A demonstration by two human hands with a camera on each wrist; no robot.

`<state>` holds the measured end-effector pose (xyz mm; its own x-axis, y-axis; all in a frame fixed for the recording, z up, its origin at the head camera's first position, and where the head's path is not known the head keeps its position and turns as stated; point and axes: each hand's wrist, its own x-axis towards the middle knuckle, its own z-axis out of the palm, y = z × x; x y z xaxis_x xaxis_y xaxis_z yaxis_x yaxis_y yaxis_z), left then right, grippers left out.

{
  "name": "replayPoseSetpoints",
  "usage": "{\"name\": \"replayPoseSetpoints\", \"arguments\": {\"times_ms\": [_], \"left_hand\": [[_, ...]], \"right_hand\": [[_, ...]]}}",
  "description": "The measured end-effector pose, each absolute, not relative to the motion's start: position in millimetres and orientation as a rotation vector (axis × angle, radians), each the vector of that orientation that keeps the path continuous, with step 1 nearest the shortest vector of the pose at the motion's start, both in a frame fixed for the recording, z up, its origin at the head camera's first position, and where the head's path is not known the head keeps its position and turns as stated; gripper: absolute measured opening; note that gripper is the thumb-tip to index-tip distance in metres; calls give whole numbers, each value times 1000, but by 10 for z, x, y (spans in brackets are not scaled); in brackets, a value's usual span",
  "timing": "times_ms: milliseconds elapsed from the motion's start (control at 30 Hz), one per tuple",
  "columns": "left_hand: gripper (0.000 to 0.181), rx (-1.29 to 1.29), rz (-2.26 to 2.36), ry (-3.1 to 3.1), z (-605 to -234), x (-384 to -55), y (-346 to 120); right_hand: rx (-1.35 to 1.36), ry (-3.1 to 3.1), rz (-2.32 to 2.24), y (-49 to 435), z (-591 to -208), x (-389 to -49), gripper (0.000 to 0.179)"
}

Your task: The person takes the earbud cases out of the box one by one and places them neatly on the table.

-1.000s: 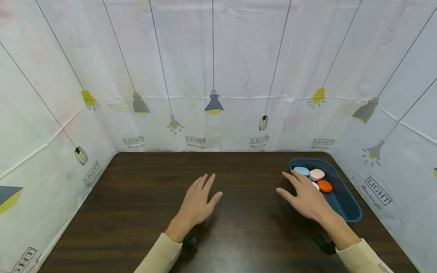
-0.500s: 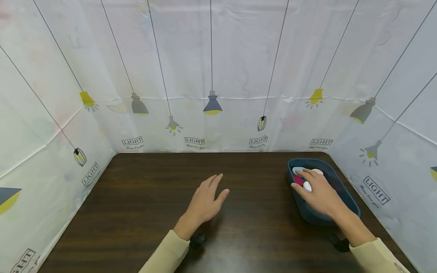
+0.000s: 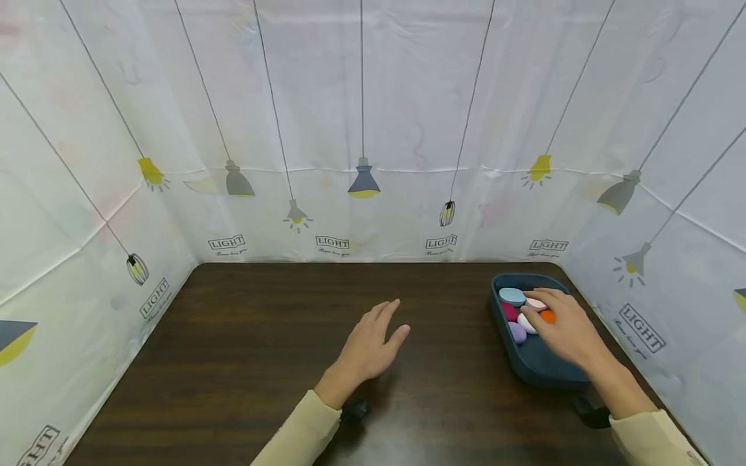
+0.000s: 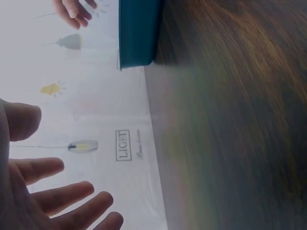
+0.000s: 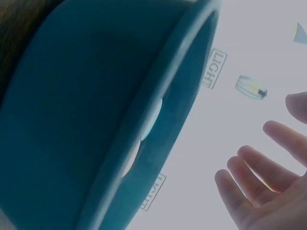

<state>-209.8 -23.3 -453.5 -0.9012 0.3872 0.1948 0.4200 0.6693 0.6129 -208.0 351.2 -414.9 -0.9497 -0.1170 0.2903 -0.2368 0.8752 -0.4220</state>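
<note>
A dark blue plastic bin (image 3: 515, 362) stands at the right of the table in the head view. Several smooth oval pieces lie inside, among them a light blue one (image 3: 512, 297), a magenta one (image 3: 509, 312), a lavender one (image 3: 517, 332) and an orange one (image 3: 548, 316). My right hand (image 3: 565, 330) hovers over the bin, fingers spread and holding nothing, hiding part of its right side. In the right wrist view, the bin's wall (image 5: 81, 110) fills the left. My left hand (image 3: 367, 346) is held over the table's middle, fingers loosely extended, with nothing in it.
The dark wooden table (image 3: 280, 336) is bordered by a white curtain (image 3: 408, 116) printed with lamps, at the back and both sides. The bin sits close to the table's right edge. A black wrist device (image 3: 355, 410) shows under the left wrist.
My right hand has moved right, from beside the bin to over it, uncovering the magenta and lavender pieces. My left hand has drifted rightward. Both remain without anything held.
</note>
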Motion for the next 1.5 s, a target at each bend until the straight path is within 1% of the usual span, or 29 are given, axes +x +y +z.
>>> {"name": "replayPoseSetpoints", "arguments": {"times_ms": [300,367,667,900,1200,1500], "left_hand": [[63,-723,-1113,-2809,-4497,-2111,-52],[63,-724,-1131,-2814,-4498,-2109,-24],[63,-731,-1194,-2794,-4500,-2111,79],[62,-755,-1200,-2794,-4509,-2123,166],[62,-772,-1227,-2794,-4520,-2129,277],[62,-758,-1283,-2815,-4584,-2162,423]], "right_hand": [[330,-2739,687,3790,-4126,-2084,43],[323,-2746,677,3847,-4138,-2088,41],[237,-2786,676,4047,-4161,-2119,42],[241,-2779,638,4202,-4200,-2150,40],[142,-2834,779,4317,-4251,-2190,46],[53,-2878,848,4520,-4452,-2216,51]]}}
